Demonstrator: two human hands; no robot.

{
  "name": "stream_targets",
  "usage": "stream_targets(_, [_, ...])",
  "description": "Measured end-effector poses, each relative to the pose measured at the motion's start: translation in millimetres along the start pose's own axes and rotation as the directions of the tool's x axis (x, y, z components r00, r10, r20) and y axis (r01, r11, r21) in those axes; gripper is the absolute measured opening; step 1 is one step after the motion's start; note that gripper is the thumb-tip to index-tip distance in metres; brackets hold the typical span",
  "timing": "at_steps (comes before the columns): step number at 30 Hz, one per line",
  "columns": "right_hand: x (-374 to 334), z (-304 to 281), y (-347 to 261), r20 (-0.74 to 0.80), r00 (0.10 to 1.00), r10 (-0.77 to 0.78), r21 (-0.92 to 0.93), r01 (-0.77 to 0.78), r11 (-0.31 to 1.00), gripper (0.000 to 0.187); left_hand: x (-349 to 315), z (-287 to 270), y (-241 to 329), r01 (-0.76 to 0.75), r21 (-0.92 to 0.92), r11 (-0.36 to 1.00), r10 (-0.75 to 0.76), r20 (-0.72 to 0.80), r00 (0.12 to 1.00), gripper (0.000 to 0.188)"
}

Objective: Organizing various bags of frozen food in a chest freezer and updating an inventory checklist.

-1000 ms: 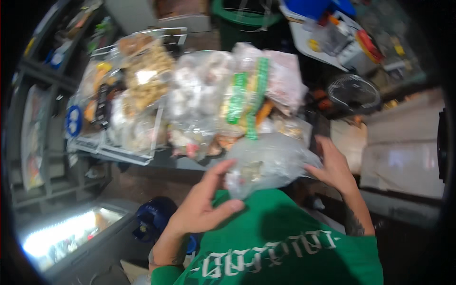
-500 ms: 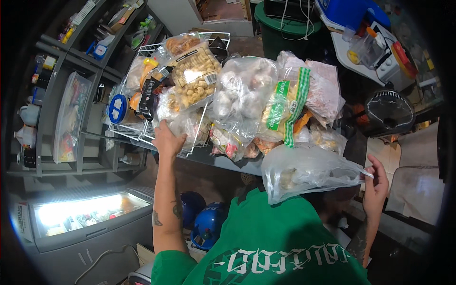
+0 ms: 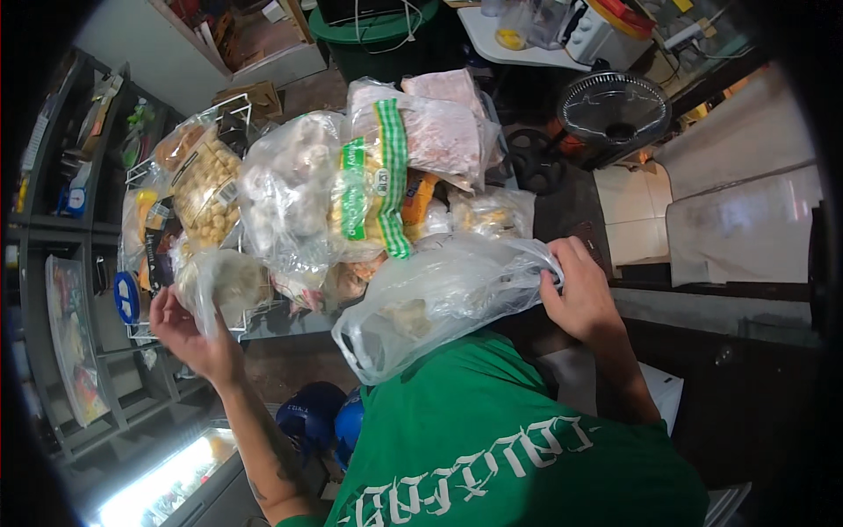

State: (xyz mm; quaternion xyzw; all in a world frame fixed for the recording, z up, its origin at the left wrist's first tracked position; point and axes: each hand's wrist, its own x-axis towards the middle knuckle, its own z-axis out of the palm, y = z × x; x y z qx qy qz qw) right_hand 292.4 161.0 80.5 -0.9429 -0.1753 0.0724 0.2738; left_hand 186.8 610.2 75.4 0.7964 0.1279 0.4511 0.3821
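Note:
My right hand is closed on one end of a translucent plastic carrier bag, which lies sideways across the front of my green shirt. Its loose handle droops at the left, and pale contents show dimly through it. With my left hand I grip the top of a smaller clear plastic bag; what is inside looks pale and is hard to make out. Just beyond are a bag of round tan pieces, a clear bag of whitish lumps and a green-and-white checked food packet.
A white wire basket holds packages at the left, including a blue-lidded tub. Frosted pinkish packs lie at the far side. A black fan stands right, grey shelves left, a lit freezer lower left.
My left hand has lifted the small clear bag out from the wire basket's side. My right hand has brought the carrier bag inward, and the whole view has swung to the right.

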Motion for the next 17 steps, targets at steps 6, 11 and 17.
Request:
stream_targets(6, [-0.2, -19.9, -14.9, 0.213, 0.975, 0.071, 0.362, -0.146, 0.921, 0.033, -28.4, 52.2, 172.4, 0.01, -0.361, 0.932, 0.237, 0.631, 0.739, 0.024])
stream_targets(11, [1.3, 0.3, -24.6, 0.154, 0.987, -0.036, 0.971, -0.145, 0.19, 0.04, -81.8, 140.1, 147.6, -0.535, -0.218, 0.816, 0.348, 0.925, 0.154, 0.035])
stream_targets(17, [-5.6, -8.7, -17.5, 0.23, 0.968, -0.097, 0.968, -0.217, 0.123, 0.048, -93.6, 139.2, 95.2, -0.618, 0.02, 0.786, -0.073, 0.995, -0.06, 0.089])
